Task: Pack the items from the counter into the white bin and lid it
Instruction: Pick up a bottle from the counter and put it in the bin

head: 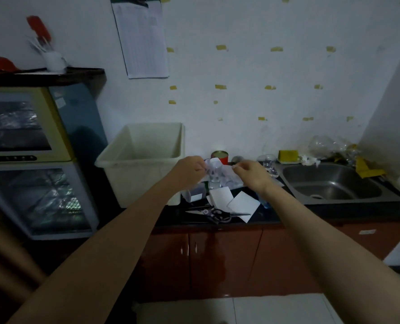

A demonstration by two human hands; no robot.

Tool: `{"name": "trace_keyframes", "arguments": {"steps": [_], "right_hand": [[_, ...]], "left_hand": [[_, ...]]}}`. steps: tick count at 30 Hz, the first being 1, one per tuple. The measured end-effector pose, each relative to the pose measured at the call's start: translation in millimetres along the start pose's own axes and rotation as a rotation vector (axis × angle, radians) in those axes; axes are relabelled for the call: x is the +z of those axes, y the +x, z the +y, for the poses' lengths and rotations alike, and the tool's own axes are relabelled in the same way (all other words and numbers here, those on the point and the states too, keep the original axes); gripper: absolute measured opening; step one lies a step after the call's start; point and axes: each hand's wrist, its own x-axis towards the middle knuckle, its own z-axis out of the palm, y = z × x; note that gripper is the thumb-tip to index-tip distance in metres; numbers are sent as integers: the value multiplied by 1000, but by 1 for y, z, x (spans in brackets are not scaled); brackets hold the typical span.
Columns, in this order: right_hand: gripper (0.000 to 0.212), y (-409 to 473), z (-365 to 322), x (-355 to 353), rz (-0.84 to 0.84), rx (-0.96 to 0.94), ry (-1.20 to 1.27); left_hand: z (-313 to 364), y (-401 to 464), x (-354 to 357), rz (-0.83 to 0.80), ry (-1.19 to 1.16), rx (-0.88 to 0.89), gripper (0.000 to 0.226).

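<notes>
The white bin [133,164] stands open on the dark counter's left end, with nothing visible inside. Just right of it, my left hand [191,170] and my right hand [249,173] both pinch a thin clear wrapping sheet [220,171] held over a small glass [215,177]. White paper squares [242,204], scissors [215,213] and a small clear container [194,195] lie on the counter below my hands. A red tin [220,155] stands behind them. No lid shows.
A steel sink [332,183] fills the counter's right side, with a stemmed glass [268,162], a yellow sponge [288,155] and crumpled plastic behind it. A glass-fronted cabinet [26,160] stands left of the bin. Brown cupboard doors run below the counter.
</notes>
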Motion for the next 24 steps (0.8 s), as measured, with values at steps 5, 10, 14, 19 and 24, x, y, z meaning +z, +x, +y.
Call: {"name": "trace_keyframes", "arguments": {"steps": [5, 10, 14, 19, 24], "right_hand": [[40, 78, 18, -7, -11, -36, 5], [36, 162, 42, -17, -19, -14, 16], [31, 213, 62, -24, -29, 13, 41], [27, 256, 86, -32, -26, 13, 9], [25, 277, 106, -31, -45, 67, 37]], "left_hand": [[-3, 73, 14, -27, 3, -2, 22], [-5, 157, 32, -26, 16, -23, 23], [-9, 209, 51, -56, -6, -45, 24], [-13, 254, 74, -53, -48, -38, 25], [-15, 282, 93, -107, -77, -67, 27]]}}
